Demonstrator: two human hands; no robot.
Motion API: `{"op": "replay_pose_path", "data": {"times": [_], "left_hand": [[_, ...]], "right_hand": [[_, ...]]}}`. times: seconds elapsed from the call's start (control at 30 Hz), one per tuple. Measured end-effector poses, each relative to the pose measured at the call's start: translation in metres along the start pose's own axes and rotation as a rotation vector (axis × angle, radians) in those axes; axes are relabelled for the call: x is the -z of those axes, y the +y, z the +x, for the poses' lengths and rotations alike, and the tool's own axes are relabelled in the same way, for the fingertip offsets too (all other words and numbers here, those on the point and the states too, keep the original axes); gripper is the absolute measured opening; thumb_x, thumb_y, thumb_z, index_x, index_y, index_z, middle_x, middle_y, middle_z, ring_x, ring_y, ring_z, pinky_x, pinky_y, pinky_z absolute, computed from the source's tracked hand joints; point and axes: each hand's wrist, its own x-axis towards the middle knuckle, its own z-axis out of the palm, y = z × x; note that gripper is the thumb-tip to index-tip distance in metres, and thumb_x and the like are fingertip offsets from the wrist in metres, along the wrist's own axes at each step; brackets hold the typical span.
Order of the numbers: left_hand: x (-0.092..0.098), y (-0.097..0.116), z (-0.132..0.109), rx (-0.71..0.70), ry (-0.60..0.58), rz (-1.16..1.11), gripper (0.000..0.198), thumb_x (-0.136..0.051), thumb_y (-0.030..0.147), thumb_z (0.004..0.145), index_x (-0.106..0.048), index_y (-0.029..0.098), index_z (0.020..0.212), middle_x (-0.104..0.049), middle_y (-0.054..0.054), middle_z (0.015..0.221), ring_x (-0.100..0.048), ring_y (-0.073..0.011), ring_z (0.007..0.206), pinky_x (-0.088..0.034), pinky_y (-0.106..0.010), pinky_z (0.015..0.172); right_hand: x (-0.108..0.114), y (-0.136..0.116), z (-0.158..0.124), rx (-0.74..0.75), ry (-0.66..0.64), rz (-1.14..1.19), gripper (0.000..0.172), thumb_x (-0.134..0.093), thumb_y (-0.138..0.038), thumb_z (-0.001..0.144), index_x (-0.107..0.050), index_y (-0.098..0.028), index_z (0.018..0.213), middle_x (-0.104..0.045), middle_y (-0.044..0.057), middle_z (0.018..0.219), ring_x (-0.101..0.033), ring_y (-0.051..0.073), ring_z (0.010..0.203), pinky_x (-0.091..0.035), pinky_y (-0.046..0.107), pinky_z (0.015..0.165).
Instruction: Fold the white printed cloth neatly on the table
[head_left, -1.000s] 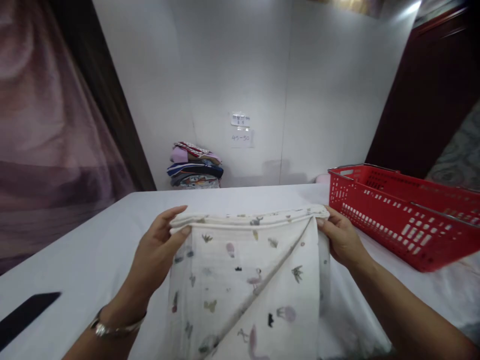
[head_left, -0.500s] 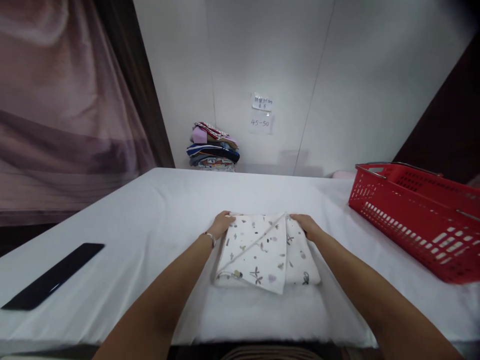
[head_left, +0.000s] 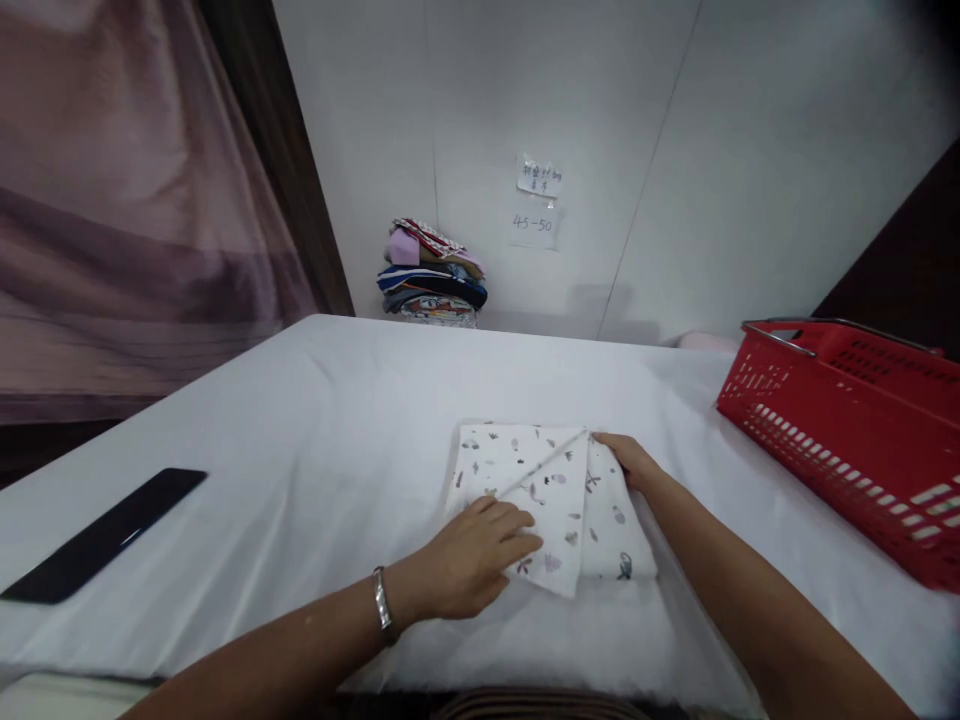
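Far to the left a black slab (head_left: 105, 535) lies on the white table (head_left: 300, 430). At the table's middle the left hand (head_left: 469, 560) presses flat and open, grasping nothing, on the printed cloth (head_left: 551, 490), which is already folded small, so only smoothing seems left. The right hand (head_left: 630, 462) touches the cloth's far edge, its grip unclear, near the red basket (head_left: 847, 420).

left hand (head_left: 472, 560) lies flat, palm down; right hand (head_left: 634, 462) stretched farther forward.
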Motion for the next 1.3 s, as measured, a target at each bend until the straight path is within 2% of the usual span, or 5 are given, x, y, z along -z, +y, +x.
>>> {"op": "replay_pose_path", "data": {"times": [0.2,0.4,0.53,0.77,1.3], "left_hand": [[-0.009,-0.015,0.005,0.107,0.044,-0.122,0.018,-0.049,0.017,0.079,-0.058,0.022,0.093,-0.061,-0.001,0.092,-0.054,-0.0166,0.088,-0.038,-0.029,0.078],[-0.005,-0.07,0.013,0.798,0.475,-0.42,0.018,-0.045,0.031,0.08,-0.057,0.018,0.076,-0.06,0.001,0.074,-0.055,-0.0137,0.068,-0.04,-0.022,0.057],[-0.011,-0.108,0.008,1.085,0.487,-0.398,0.023,-0.056,0.029,0.072,-0.056,0.018,0.091,-0.063,-0.002,0.082,-0.057,-0.0154,0.071,-0.041,-0.023,0.059],[-0.008,-0.129,0.022,1.139,0.4,-0.352,0.036,-0.058,0.047,0.07,-0.056,0.017,0.09,-0.065,-0.006,0.089,-0.06,-0.0186,0.076,-0.041,-0.025,0.062],[-0.017,-0.12,0.036,0.888,0.516,-0.079,0.013,-0.055,0.019,0.07,-0.051,0.02,0.082,-0.056,-0.002,0.088,-0.052,-0.0152,0.078,-0.038,-0.025,0.069]], "right_hand": [[0.003,0.003,-0.002,0.012,-0.029,-0.006,0.022,-0.066,-0.032,0.068,-0.065,-0.012,0.076,-0.07,0.009,0.069,-0.064,0.02,0.064,-0.052,0.03,0.061],[0.005,0.005,-0.001,0.029,-0.003,-0.059,0.023,-0.064,-0.034,0.068,-0.066,-0.014,0.08,-0.07,0.007,0.07,-0.065,0.02,0.067,-0.052,0.029,0.061],[0.005,0.005,-0.003,-0.004,-0.039,-0.029,0.023,-0.063,-0.034,0.069,-0.066,-0.014,0.082,-0.071,0.008,0.073,-0.066,0.021,0.069,-0.052,0.03,0.063],[0.003,0.004,-0.006,0.038,0.0,-0.054,0.024,-0.065,-0.035,0.069,-0.065,-0.014,0.081,-0.07,0.007,0.072,-0.065,0.021,0.066,-0.052,0.031,0.061],[0.005,0.006,-0.008,0.118,-0.006,-0.062,0.032,-0.066,-0.041,0.067,-0.064,-0.013,0.083,-0.069,0.007,0.071,-0.063,0.019,0.061,-0.05,0.029,0.059]]}}
